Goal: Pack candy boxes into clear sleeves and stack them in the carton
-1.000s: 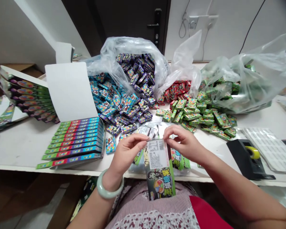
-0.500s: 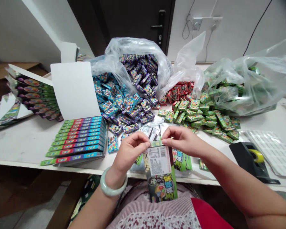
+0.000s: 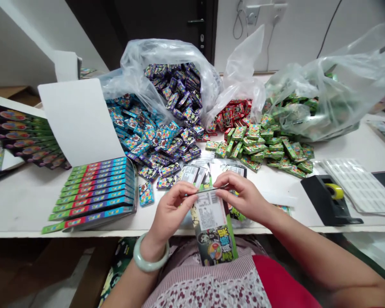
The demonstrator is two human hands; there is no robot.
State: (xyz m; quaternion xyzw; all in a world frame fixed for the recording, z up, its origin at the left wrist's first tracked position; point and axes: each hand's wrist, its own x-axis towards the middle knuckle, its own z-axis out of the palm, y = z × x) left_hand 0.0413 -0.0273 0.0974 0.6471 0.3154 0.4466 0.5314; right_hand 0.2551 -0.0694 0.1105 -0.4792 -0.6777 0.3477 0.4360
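A printed packet (image 3: 213, 229) with a white label hangs at the table's front edge, its lower part over the lap. My left hand (image 3: 177, 204), with a pale green bangle at the wrist, pinches the packet's top left corner. The top right corner is pinched between thumb and fingers of my right hand (image 3: 240, 194). Behind the hands lie more flat packets (image 3: 192, 173), partly covered by them. One blue small box (image 3: 146, 193) lies left of my left hand.
Stacked multicoloured boxes (image 3: 93, 192) stand at left below a white card (image 3: 81, 122). Plastic bags spill purple (image 3: 182, 92), blue (image 3: 131, 128), red (image 3: 232, 113) and green small boxes (image 3: 259, 143) across the back. A black tape dispenser (image 3: 324, 203) and label sheets (image 3: 362, 186) lie right.
The view has shifted, so the things on the table appear further left and slightly higher. Both hands still pinch the packet's top edge, with the right fingers now folded over its corner.
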